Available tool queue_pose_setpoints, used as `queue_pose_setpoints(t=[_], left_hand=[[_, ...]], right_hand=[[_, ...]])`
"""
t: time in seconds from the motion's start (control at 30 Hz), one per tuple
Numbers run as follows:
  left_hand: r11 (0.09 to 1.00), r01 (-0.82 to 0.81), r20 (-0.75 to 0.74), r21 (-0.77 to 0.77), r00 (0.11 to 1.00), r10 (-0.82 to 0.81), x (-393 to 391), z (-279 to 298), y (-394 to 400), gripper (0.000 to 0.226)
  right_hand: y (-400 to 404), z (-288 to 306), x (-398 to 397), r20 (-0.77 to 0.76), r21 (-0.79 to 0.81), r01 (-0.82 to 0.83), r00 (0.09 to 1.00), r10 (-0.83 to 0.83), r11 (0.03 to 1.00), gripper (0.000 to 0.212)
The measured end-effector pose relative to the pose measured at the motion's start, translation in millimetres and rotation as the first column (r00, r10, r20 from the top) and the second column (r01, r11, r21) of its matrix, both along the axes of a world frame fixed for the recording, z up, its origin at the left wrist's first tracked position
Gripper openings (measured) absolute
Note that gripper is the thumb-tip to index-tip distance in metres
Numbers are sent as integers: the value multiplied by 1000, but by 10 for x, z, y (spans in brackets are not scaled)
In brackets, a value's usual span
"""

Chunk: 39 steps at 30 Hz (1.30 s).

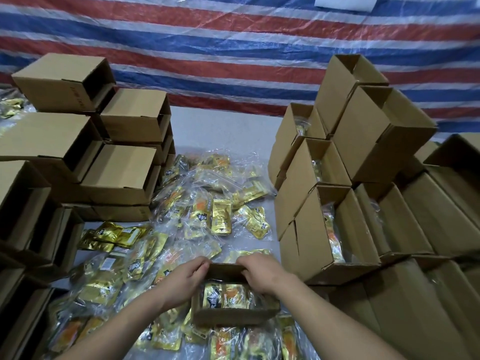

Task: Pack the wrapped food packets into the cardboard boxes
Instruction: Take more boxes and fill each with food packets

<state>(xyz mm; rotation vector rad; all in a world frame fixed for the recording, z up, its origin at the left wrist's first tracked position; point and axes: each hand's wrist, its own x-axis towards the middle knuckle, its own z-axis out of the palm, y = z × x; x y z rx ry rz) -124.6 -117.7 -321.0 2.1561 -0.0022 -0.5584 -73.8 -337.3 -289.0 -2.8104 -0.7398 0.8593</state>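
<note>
Lower centre: open box (235,317), packets (224,294) inside; left hand (185,280) and right hand (262,274) grip its far flap (224,268). Risk: overfilled packets may buckle it.

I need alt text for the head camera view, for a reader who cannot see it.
Two hands, left hand and right hand, grip the far flap of a small open box holding gold food packets. Loose packets cover the table between stacks of cardboard boxes.

Backdrop: red, white and blue striped tarp (233,48) across the whole upper frame, creased. White sheet (346,2) at top right edge. Pale grey tabletop (223,128) below, centre frame. Light dim, even.
</note>
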Motion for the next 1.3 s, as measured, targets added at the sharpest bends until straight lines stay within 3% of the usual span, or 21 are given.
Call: queue_pose_setpoints(t=[0.13, 0.4, 0.63, 0.7, 0.73, 0.8, 0.87, 0.97, 1.03, 1.17, 1.23, 1.3], left_hand=[[999, -35, 9, -38, 999, 35, 59, 64, -41, 22], [990, -1, -17, -144, 1000, -1, 125, 263, -563, 18], [977, 111, -116, -179, 984, -133, -69, 125, -1125, 25], [969, 120, -160, -217, 975, -157, -116, 24, -1294, 37], [971, 143, -155, -192, 973, -174, -139, -33, -1368, 39], [956, 294, -41, 1, 955, -294, -190, -203, -1474, 35], [851, 464, 62, 246, 869, -491, -307, -410, -1616, 28], [608, 605, -14, 514, 715, -699, -528, -725, -1893, 44], [412, 675, -95, 613, 580, -809, -613, -869, -2075, 68], [128, 683, -113, 720, 297, -948, -639, -1069, -2225, 75], [39, 669, -176, 742, 250, -952, -646, -1128, -2202, 77], [44, 655, -196, 755, 290, -937, -599, -1154, -2155, 75]], right_hand=[[-132, 50, -89, 47, 56, 20, 999, -23, 998, 9], [-620, 255, -632, 55, 158, 261, 961, -272, 952, 12], [-1246, 143, -1138, 51, 173, 530, 837, -545, 830, 14], [-1437, 99, -1288, 75, 155, 576, 804, -591, 803, 17], [-1538, 79, -1366, 79, 148, 613, 775, -627, 776, 16], [-1737, 39, -1521, 72, 139, 701, 698, -713, 700, 15], [-1895, -3, -1640, 83, 123, 765, 627, -774, 633, 11], [-2032, -107, -1707, 114, 79, 810, 572, -812, 582, 14], [-2071, -166, -1720, 122, 41, 839, 534, -836, 542, 22], [-2114, -253, -1704, 118, 55, 902, 421, -899, 429, 35], [-2110, -281, -1665, 138, 60, 911, 398, -907, 409, 31], [-2105, -316, -1611, 155, 40, 914, 394, -906, 404, 29]])
